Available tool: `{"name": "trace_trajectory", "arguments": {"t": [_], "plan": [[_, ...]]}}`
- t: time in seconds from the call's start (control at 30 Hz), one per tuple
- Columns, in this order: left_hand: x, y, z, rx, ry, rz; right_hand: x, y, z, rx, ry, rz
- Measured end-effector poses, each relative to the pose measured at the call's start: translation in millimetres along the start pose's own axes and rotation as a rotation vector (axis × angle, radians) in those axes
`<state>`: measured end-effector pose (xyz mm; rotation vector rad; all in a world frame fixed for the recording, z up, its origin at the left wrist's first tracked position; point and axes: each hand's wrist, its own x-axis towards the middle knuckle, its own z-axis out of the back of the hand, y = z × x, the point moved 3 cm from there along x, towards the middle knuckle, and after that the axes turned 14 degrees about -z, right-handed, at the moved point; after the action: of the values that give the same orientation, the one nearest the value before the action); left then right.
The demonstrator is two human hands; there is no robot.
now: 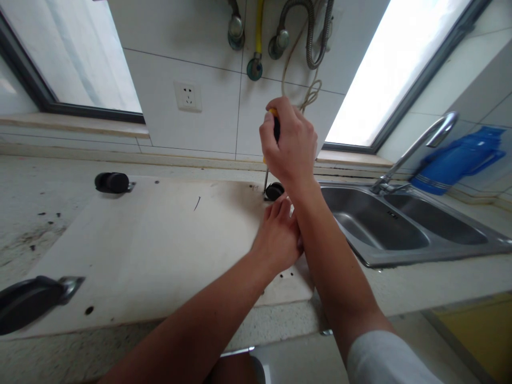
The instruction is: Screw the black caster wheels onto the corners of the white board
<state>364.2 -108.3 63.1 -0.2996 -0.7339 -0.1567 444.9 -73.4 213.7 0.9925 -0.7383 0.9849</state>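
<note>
White board (168, 250) lay on the worktop (420, 282); the right hand (294, 141) grasped a screwdriver (276, 128) near-upright beside its black caster (274, 191), probably for straight pressure, while the left hand (278, 234) seemingly steadied it, grip unclear.

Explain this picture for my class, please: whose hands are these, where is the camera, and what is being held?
No machine here: these are one person's bare hands, seen by a head-worn camera looking forward and down. A white board lies on the counter beside a sink. At the board's left end are a far black wheel and a near black wheel; a third wheel is by the hands. The right hand grips a screwdriver upright, its shaft reaching down beside the third wheel. The left hand is low over the board, its fingers at that wheel.
</note>
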Motion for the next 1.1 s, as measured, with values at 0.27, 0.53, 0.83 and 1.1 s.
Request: {"name": "trace_trajectory", "arguments": {"t": [0.27, 0.53, 0.83, 1.1], "plan": [[0.2, -1.2, 2.0, 0.024, 0.016, -0.002, 8.6, -6.1, 10.9, -0.057, 0.041, -0.009], [0.1, -2.2, 1.7, 0.021, -0.011, 0.005, 16.5, -14.6, 18.9, 0.047, 0.065, 0.033], [-1.7, -0.7, -1.0, 0.008, -0.038, 0.006, 15.0, -5.1, 32.4, -0.017, 0.11, 0.05], [-0.5, -1.8, 0.4, 0.025, -0.036, 0.004, 8.0, -7.5, 36.1, -0.027, 0.122, 0.069]]}}
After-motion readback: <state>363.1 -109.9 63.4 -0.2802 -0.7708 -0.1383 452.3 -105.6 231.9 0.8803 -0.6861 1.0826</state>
